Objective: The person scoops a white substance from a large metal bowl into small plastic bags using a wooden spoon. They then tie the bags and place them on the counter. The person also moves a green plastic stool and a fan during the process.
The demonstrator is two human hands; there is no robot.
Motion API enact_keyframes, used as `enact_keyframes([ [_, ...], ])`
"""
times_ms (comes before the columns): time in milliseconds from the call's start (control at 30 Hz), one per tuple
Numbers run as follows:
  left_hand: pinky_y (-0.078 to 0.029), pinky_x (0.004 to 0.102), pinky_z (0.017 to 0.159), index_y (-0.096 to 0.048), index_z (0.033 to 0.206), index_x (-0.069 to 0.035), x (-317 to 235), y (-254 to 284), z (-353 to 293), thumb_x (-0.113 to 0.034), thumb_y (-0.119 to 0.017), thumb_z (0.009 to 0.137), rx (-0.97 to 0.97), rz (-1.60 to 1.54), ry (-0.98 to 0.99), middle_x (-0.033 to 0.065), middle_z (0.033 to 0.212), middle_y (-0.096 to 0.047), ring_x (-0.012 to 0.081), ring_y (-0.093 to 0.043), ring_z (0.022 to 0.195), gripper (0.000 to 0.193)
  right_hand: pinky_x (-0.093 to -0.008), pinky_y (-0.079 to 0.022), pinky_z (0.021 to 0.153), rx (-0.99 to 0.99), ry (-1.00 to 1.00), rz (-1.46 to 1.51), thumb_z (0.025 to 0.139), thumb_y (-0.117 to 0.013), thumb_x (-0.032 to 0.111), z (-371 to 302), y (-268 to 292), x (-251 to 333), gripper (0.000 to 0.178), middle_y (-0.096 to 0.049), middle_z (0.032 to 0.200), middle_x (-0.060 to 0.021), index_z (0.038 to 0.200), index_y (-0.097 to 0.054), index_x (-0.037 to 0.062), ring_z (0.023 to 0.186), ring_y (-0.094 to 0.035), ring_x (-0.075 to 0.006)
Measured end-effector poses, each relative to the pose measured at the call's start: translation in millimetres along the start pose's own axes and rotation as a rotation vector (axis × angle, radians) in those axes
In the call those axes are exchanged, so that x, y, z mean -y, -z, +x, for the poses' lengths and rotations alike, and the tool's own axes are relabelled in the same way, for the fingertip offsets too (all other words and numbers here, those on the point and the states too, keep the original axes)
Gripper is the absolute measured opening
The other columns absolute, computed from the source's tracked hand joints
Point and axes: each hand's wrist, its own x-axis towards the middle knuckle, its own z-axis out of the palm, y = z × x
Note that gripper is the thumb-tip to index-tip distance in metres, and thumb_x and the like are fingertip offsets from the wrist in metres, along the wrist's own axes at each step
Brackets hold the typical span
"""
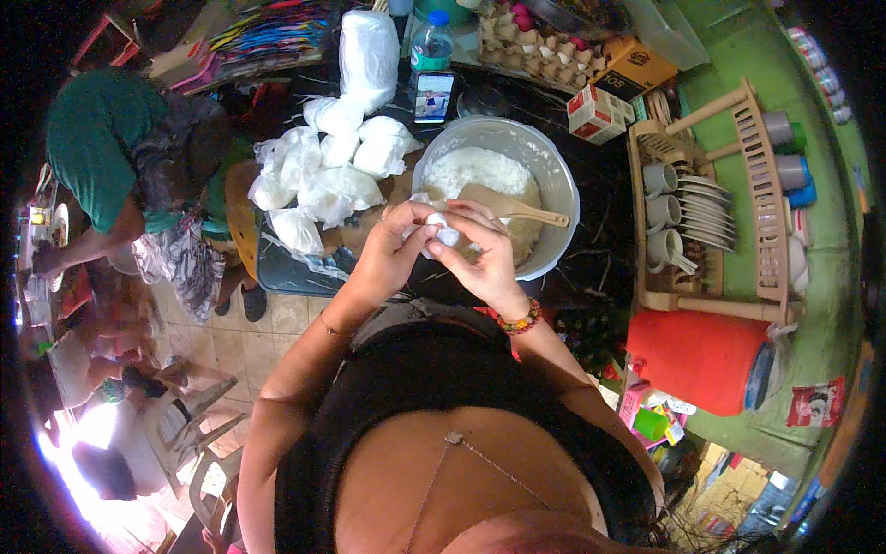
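Observation:
In front of my chest, at the near left rim of a grey tub (pixel 556 198), my two hands meet over a small white plastic bag (pixel 447 233). My left hand (pixel 392 247) pinches the bag between thumb and fingers. My right hand (pixel 482 257) closes on its other side, thumb against the white plastic. What the bag holds is mostly hidden by my fingers. White powder (pixel 480 171) lies in the tub, with a tan flat paddle (pixel 517 207) resting across it. To the left several filled white plastic bags (pixel 337 189) are heaped on the dark table.
Behind the heap stand a large white wrapped bundle (pixel 369 60), a bottle with a blue cap (pixel 432 46) and a propped phone (pixel 434 98). Egg trays (pixel 526 51) sit at the back; a dish rack (pixel 775 198) holds plates and mugs at right. A person in green (pixel 106 138) works at left.

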Motion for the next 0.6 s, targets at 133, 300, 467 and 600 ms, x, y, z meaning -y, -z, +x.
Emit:
enact_keyframes([
  [133,-0.043,0.031,0.079,-0.056,0.099,-0.004,-10.9,6.9,-4.0,-0.001,-0.057,0.088,0.025,0.189,-0.027,0.0083,0.092,-0.059,0.021,-0.055,0.088,0.012,-0.0382,-0.045,0.086,-0.02,-0.028,-0.065,0.074,-0.073,0.014,-3.4,-5.8,-10.4,0.012,-0.068,0.092,-0.0108,0.084,-0.072,0.0077,0.099,-0.06,-0.0269],
  [300,-0.044,0.0371,0.075,-0.058,0.093,-0.004,-23.2,9.4,-4.2,-0.004,-0.063,0.08,-0.143,0.33,-0.095,0.012,0.09,-0.063,0.0292,-0.057,0.084,0.013,-0.0358,-0.039,0.089,-0.022,-0.065,0.046,0.078,-0.071,0.014,-5.6,-13.3,-16.7,0.01,-0.062,0.094,-0.0088,0.082,-0.07,0.0056,0.101,-0.054,-0.0248],
  [467,-0.045,0.0377,0.075,-0.057,0.094,-0.003,-13.0,11.2,-0.7,-0.006,-0.068,0.078,-0.15,0.345,-0.066,0.0129,0.09,-0.063,0.0308,-0.06,0.08,0.019,-0.0306,-0.034,0.091,0.129,-0.255,0.269,0.089,-0.063,0.021,-12.3,-14.0,-25.8,0.022,-0.05,0.113,-0.0072,0.083,-0.067,0.0005,0.108,-0.042,-0.0168],
  [600,-0.047,0.0366,0.07,-0.056,0.092,-0.002,-12.6,11.6,-6.8,-0.011,-0.072,0.079,-0.124,0.423,-0.043,0.0126,0.086,-0.062,0.0294,-0.06,0.078,0.022,-0.0332,-0.036,0.091,0.02,-0.245,0.229,0.088,-0.063,0.022,-9.3,-20.1,-23.7,0.024,-0.054,0.106,-0.0092,0.076,-0.067,0.0026,0.104,-0.048,-0.0225],
])
